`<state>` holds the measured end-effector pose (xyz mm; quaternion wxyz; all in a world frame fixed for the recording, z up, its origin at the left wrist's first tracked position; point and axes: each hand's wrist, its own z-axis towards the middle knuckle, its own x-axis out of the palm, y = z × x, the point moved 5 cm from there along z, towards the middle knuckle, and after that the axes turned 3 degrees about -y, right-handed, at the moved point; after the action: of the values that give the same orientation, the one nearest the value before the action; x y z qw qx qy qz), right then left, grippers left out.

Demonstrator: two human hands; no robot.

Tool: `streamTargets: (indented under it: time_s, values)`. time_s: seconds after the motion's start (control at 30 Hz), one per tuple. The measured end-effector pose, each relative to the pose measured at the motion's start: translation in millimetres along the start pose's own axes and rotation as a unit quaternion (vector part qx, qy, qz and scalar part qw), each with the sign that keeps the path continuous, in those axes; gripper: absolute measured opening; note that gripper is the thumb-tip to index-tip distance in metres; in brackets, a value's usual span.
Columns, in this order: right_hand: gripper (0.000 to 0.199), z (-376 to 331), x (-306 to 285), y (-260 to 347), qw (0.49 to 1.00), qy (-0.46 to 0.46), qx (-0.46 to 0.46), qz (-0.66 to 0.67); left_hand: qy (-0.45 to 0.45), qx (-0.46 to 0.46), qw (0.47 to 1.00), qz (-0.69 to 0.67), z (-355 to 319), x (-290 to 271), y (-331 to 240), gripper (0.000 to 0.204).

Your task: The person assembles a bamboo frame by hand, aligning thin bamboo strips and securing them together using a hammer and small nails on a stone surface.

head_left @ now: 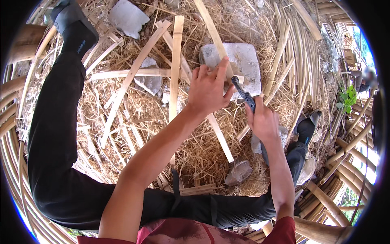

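A pale bamboo strip (213,29) runs from the far edge down onto a grey stone block (248,57). My left hand (208,87) rests over the block's near left corner with its fingers spread; the index finger lies against the strip. In my right hand (263,120) is a narrow dark-grey metal hand tool (245,96), gripped at its near end. Its far tip meets the strip's near end on the block. The exact kind of tool is not clear. A short piece of bamboo (237,79) lies beside the tip.
Loose bamboo strips (176,61) cross one another on straw-like shavings (142,116). Stones (129,18) lie about, one (239,173) near my right leg. A bundle of thin bamboo (298,61) lies to the right. My black-clad legs (53,134) frame the work. Someone sits far right.
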<state>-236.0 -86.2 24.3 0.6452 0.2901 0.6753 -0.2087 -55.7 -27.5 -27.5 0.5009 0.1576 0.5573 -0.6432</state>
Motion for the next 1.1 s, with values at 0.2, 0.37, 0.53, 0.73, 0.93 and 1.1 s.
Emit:
streamTargets:
  time_s: [0.2, 0.37, 0.53, 0.73, 0.93, 1.1]
  values:
    - [0.027, -12, -3, -4, 0.998, 0.004, 0.035, 0.045, -0.025, 0.004, 1.0, -0.007, 0, 0, 0, 0.085]
    - [0.03, -24, -10, -5, 0.981, -0.058, 0.075, 0.172, -0.008, 0.002, 1.0, -0.003, 5, -6, -2, 0.079]
    - [0.031, -44, 3, -14, 0.939, -0.106, 0.129, 0.301, -0.013, -0.007, 1.0, 0.017, 11, -20, -3, 0.07]
    - [0.039, -57, 32, -23, 0.909, -0.096, 0.199, 0.354, 0.089, 0.013, 0.994, 0.059, 18, -8, 5, 0.065]
    - [0.043, -51, 38, -29, 0.897, -0.097, 0.22, 0.372, 0.094, 0.027, 0.992, 0.077, 42, 3, -10, 0.056]
    - [0.041, -44, 38, -34, 0.891, -0.089, 0.234, 0.379, 0.1, 0.017, 0.993, 0.053, 51, 8, -22, 0.058]
